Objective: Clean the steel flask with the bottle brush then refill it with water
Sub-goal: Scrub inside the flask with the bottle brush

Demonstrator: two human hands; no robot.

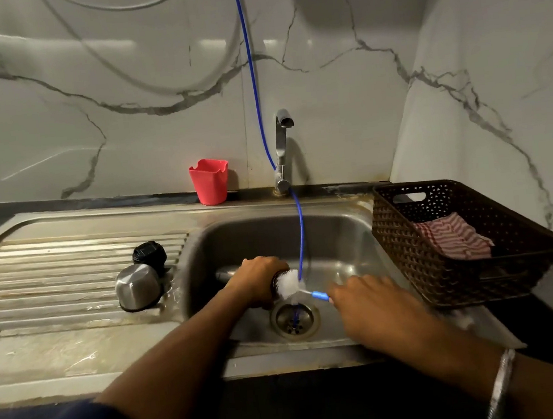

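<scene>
The steel flask lies on its side inside the sink basin, mouth pointing right. My left hand grips its body near the mouth and hides most of it. The bottle brush has white bristles at the flask's mouth and a blue handle. My right hand holds that handle just right of the drain. The flask's steel cup lid and black stopper sit on the ribbed drainboard at the left.
A steel tap stands behind the basin, with a thin blue hose hanging down into the sink. A red plastic cup stands by the wall. A brown basket holding a striped cloth sits at the right.
</scene>
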